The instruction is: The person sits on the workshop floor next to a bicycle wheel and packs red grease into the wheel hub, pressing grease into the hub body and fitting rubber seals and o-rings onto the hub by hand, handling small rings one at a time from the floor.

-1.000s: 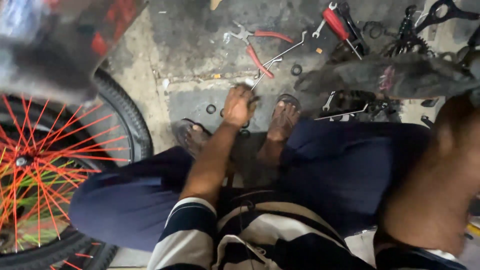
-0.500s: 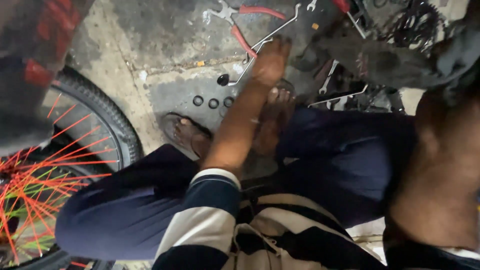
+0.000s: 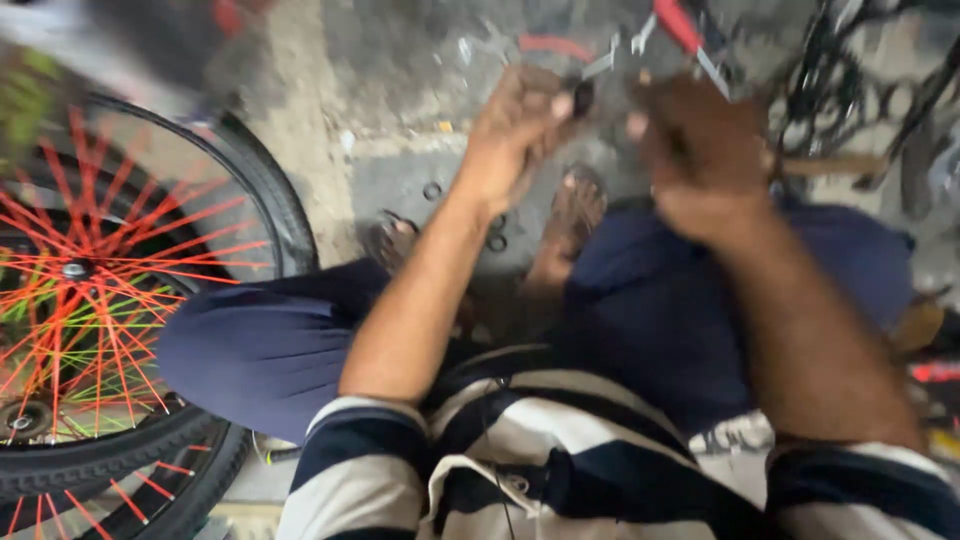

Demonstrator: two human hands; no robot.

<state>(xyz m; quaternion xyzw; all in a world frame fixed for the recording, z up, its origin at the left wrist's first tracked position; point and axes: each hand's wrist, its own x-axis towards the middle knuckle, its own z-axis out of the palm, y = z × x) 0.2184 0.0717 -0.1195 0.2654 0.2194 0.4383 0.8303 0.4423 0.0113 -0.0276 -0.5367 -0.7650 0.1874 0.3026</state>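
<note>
Raised in front of my knees, my left hand (image 3: 515,130) pinches a small dark round part (image 3: 582,97) between its fingertips. Just to its right my right hand (image 3: 700,150) is a closed fist, and a brownish handle (image 3: 830,165) sticks out of it to the right. Motion blur hides what kind of tool that is. The two hands are a few centimetres apart above my sandalled feet (image 3: 575,215). I sit low, in dark blue trousers and a striped shirt.
A bicycle wheel (image 3: 110,290) with red and orange spokes and a black tyre stands close on the left. Red-handled pliers (image 3: 680,25), a wrench (image 3: 600,65) and small metal rings (image 3: 432,190) lie on the concrete floor ahead. Dark bicycle parts (image 3: 850,80) crowd the upper right.
My left hand has lifted off the floor holding the small dark part. My right hand has come up into view beside it, closed on the handle. The camera has tilted.
</note>
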